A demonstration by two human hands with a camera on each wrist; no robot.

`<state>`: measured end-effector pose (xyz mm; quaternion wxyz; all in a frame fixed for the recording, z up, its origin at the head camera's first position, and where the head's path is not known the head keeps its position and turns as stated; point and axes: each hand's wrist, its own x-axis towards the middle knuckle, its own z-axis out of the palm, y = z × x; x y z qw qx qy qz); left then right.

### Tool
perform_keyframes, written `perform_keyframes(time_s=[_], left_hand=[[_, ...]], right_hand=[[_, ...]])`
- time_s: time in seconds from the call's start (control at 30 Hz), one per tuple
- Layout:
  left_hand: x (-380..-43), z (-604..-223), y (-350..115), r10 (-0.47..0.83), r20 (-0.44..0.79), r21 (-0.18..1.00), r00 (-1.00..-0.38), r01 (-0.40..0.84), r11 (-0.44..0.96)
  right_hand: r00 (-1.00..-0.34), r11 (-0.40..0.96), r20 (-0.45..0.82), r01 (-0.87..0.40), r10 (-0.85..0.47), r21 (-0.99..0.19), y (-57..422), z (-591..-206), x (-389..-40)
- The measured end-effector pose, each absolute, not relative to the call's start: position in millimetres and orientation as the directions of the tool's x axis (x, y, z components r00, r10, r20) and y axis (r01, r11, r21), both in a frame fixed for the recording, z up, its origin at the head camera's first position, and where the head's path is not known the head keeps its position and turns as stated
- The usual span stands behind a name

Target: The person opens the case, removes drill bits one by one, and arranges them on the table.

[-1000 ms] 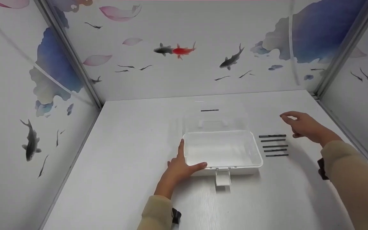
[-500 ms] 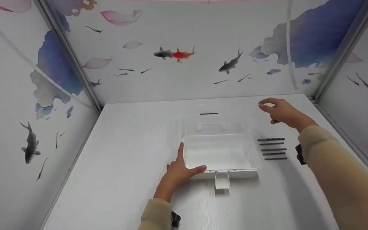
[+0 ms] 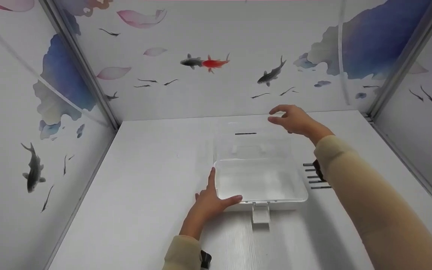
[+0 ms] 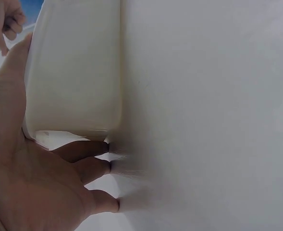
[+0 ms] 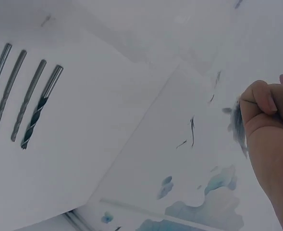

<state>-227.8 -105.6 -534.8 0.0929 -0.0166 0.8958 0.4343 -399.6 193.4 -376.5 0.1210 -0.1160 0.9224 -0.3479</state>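
A white plastic storage box [image 3: 276, 206] stands on the table with its clear lid [image 3: 276, 146] tilted back and its front latch [image 3: 261, 215] hanging down. My left hand [image 3: 208, 202] rests at the near left corner, thumb along the front rim and index finger along the left side. In the left wrist view, other fingertips [image 4: 110, 166] touch the table beside the box. My right hand [image 3: 293, 120] is in the air past the box's far right, fingers loosely bent, nothing visible in it. One drill bit [image 3: 245, 133] lies by the lid; whether under it or behind, I cannot tell.
Several drill bits [image 5: 43, 106] lie in a row on the table right of the box, partly hidden by the right sleeve [image 3: 369, 195] in the head view. Printed walls [image 3: 216, 86] enclose the table's back and sides.
My right hand has moved left and away from me, from beside the row of drill bits to above the table near the lid's far right. The left hand keeps its place.
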Motion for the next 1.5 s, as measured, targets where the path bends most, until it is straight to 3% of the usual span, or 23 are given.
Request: perform_keyframes(time_s=[0.5,0.7,1.03,1.5], left_hand=[[-228.9,-534.5,-104.9,0.034,-0.202,0.769,-0.979,-0.136,0.625],[-230.4,-533.9,-104.8,0.047,-0.191,0.773,-0.981,-0.12,0.623],[-230.0,-538.1,-105.8,0.041,-0.206,0.76,-0.978,-0.134,0.636],[-228.8,-535.3,-105.5,0.04,-0.206,0.762,-0.978,-0.135,0.634]], right_hand=[[-0.954,0.794,-0.089,-0.184,-0.285,-0.58,138.4,-418.6,-414.3],[-0.972,0.816,-0.11,-0.11,-0.208,-0.567,132.0,-427.2,-414.2],[-0.978,0.875,-0.124,-0.092,-0.17,-0.476,121.4,-436.2,-411.5],[-0.979,0.866,-0.12,-0.086,-0.166,-0.492,124.1,-439.8,-415.3]])
